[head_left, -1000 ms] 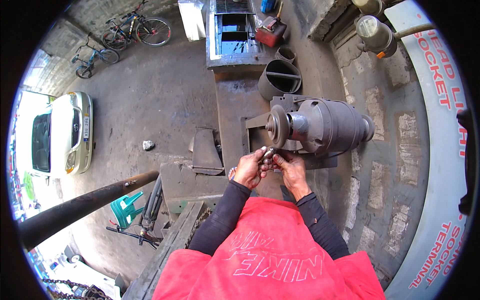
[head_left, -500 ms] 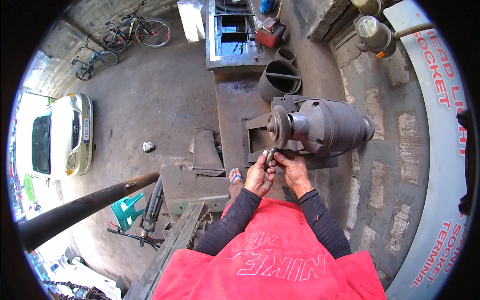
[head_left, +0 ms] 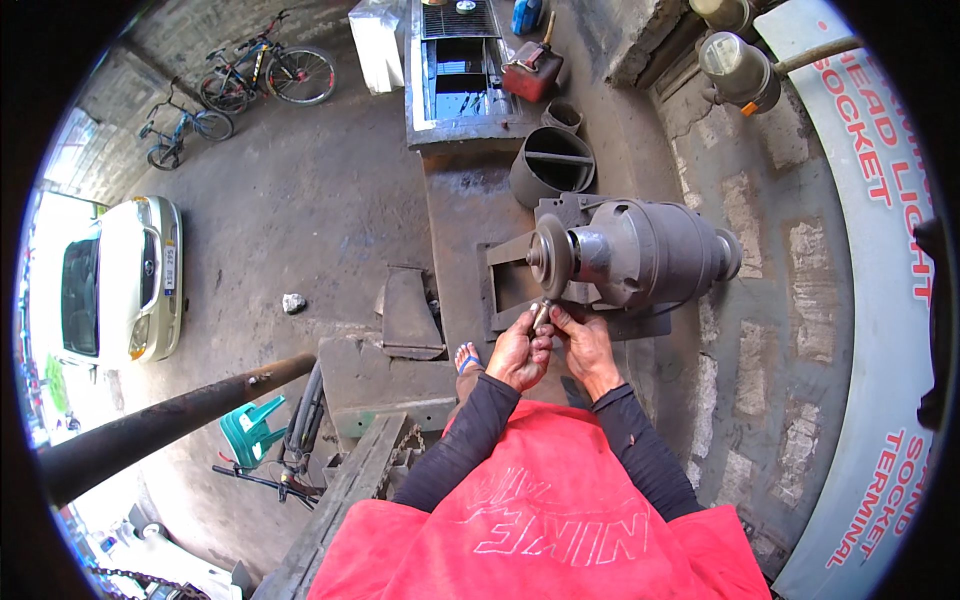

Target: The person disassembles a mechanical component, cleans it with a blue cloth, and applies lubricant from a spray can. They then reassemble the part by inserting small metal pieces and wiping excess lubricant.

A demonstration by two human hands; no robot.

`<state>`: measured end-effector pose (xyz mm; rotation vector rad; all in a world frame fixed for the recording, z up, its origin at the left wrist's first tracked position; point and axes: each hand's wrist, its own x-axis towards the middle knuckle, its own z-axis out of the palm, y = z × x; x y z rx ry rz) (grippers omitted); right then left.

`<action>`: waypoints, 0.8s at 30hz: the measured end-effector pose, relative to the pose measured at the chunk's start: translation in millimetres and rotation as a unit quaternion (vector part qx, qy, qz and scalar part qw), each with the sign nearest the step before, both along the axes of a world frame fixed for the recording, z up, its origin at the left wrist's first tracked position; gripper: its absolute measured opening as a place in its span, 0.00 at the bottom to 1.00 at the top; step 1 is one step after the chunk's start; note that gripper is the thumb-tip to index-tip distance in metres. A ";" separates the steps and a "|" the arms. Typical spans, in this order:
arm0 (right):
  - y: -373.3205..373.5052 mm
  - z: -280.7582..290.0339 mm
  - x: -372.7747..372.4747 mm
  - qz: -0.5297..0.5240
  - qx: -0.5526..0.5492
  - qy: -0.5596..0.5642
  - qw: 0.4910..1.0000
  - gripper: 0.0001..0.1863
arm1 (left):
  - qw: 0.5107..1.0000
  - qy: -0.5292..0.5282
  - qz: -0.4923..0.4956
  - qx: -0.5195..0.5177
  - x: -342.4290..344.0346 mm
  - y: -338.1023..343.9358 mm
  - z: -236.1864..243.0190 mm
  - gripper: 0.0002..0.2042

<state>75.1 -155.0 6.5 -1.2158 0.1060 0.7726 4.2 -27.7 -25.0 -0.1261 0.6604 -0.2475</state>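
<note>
My left hand (head_left: 519,353) and my right hand (head_left: 588,352) are closed around a small shiny metal piece (head_left: 543,312), their thumbs and fingers near its upper end. The piece is at the lower edge of a round wheel (head_left: 553,250) on a dusty grey bench grinder (head_left: 650,250); whether it touches the wheel I cannot tell. The grinder's metal base (head_left: 505,280) lies behind my hands. My foot in a blue flip-flop (head_left: 468,362) shows left of my left hand.
Metal drums (head_left: 550,165), a red fuel can (head_left: 530,72) and a metal trough (head_left: 420,130) stand beyond. At left are a pale car (head_left: 120,280), two bicycles (head_left: 265,70), a dark pipe (head_left: 170,410) and a green plastic chair (head_left: 248,430). A sign board (head_left: 850,330) borders the right.
Since a second ago my left hand has moved slightly right and down, turning the metal piece more upright. My right hand stays about in place. The view has shifted slightly.
</note>
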 end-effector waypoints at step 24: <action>-137.3 -68.4 66.6 -0.020 -0.107 0.082 0.991 0.13 | 0.556 0.214 -0.004 0.803 -102.8 -76.3 126.4 0.20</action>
